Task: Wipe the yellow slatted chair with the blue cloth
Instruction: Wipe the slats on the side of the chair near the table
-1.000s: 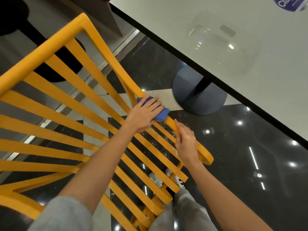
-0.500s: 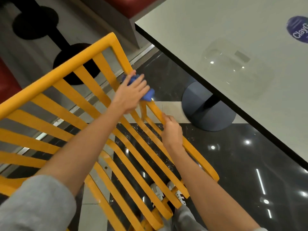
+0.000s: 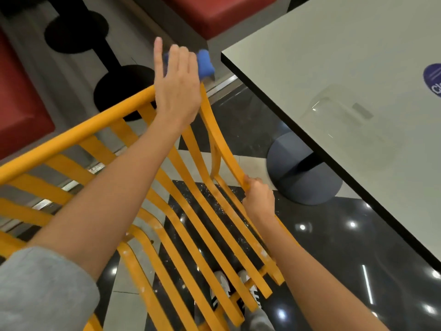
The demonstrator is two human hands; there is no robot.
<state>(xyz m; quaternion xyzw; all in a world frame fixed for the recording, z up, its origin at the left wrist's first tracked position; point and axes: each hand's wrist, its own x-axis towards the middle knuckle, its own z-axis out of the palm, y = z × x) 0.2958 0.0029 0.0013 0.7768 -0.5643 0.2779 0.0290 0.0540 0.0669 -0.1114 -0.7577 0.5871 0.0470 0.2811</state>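
The yellow slatted chair [image 3: 181,211] fills the lower left, its top rail running from the left edge up to a corner under my left hand. My left hand [image 3: 177,84] rests on that top corner and holds the blue cloth [image 3: 205,63], which sticks out past my fingers; my index finger points up. My right hand [image 3: 259,198] is closed around the chair's right side rail, lower down near the seat slats.
A grey table [image 3: 346,80] with a black edge stands close on the right, its round base [image 3: 303,173] on the glossy dark floor. Red seats [image 3: 21,103] and black round stool bases [image 3: 121,89] lie beyond the chair. My shoes [image 3: 222,290] show under the slats.
My left hand has slid the blue cloth up the right side rail from the middle to the top corner. My right hand stayed gripping the side rail.
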